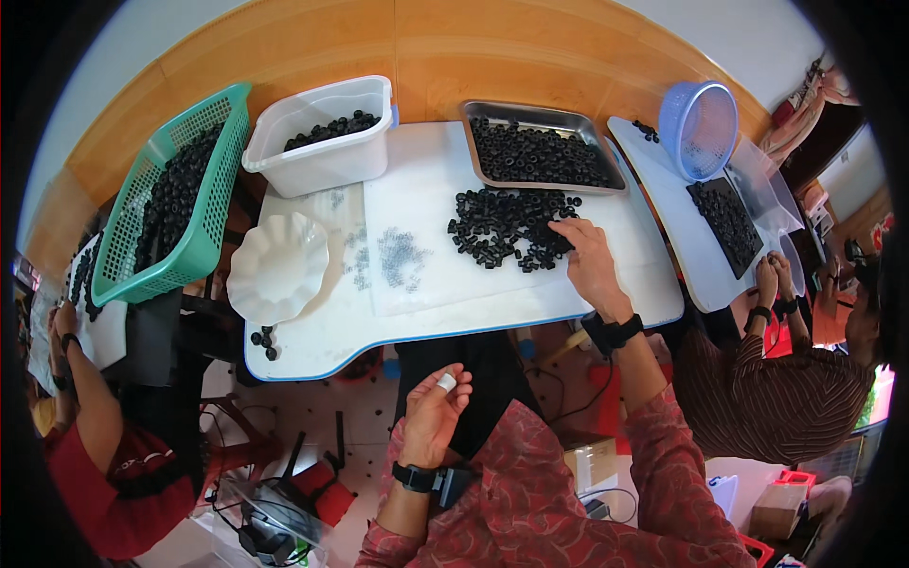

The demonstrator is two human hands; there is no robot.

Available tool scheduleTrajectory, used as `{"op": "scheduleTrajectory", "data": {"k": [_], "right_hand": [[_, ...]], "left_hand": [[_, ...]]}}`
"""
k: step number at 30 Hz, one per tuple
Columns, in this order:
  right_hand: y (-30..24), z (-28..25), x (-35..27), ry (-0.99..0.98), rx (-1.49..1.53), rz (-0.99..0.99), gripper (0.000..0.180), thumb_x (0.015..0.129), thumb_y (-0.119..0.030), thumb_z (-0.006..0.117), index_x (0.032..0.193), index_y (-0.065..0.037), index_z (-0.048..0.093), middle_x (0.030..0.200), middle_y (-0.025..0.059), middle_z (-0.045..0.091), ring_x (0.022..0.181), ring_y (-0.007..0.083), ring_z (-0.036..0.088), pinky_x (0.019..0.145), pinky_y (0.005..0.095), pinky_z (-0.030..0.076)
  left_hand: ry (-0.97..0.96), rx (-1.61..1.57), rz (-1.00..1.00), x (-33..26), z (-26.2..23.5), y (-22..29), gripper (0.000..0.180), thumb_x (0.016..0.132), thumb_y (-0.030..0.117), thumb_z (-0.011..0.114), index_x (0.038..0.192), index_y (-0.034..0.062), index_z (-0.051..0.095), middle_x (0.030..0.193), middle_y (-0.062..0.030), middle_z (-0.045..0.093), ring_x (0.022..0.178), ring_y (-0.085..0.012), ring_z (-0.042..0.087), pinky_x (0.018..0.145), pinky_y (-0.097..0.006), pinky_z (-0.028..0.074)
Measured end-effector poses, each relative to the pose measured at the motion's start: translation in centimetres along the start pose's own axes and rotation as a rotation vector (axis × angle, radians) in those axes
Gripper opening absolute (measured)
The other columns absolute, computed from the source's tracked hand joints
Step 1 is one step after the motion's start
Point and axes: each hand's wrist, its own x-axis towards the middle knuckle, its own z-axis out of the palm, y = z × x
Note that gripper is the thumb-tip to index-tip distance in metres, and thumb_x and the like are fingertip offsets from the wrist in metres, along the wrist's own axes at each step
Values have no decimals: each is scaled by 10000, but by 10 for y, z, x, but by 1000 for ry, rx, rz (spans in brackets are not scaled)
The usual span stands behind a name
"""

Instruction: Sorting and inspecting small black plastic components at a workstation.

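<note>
My right hand (593,266) reaches over the table, its fingertips drawn together at the right side of a loose pile of small black ring-shaped parts (502,223). Whatever is between those fingertips is too small to make out. Near my lap, in front of the table edge, my left hand (435,409) is raised with its fingers curled against the thumb. A white wrap (446,382) shows on one of its digits; anything pinched there is hidden. Just behind the pile stands a metal tray (544,186) filled with more of the black parts.
A scalloped cream dish (276,268) sits left on the white table (417,320), near a few stray black pieces (266,343). A white tub (327,170) and green basket (204,222) hold black parts. Co-workers sit on both sides; a blue basket (699,130) stands at right.
</note>
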Motion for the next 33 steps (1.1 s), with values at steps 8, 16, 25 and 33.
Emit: {"op": "scheduleTrajectory", "data": {"k": [8,16,25,33], "right_hand": [[11,2,-8,123,71,66,360,733,129,639,1057,-21,683,1038,141,615,874,302,628,755,347,528],[-23,1,-22,59,83,203,265,746,53,693,1009,28,684,1000,190,604,851,346,635,752,396,529],[-67,13,-25,-29,234,131,317,728,33,746,1038,-26,707,956,114,613,739,222,624,647,310,529],[-86,14,-35,-114,357,136,370,745,37,733,1107,-5,675,1011,143,615,839,270,654,704,326,546]], "left_hand": [[-26,-21,-19,3,-2,0,215,971,63,588,1155,-41,629,1012,-134,685,821,-159,667,713,-235,557],[-24,-22,-33,5,-6,-3,222,973,75,593,1163,-35,626,1024,-135,685,822,-155,670,713,-234,562],[-35,-41,-31,6,-8,-3,221,969,71,597,1160,-37,628,1017,-136,687,819,-156,672,710,-235,562],[-25,-49,-36,7,-9,-3,215,966,61,594,1151,-42,630,1005,-137,690,815,-162,672,705,-238,559]]}}
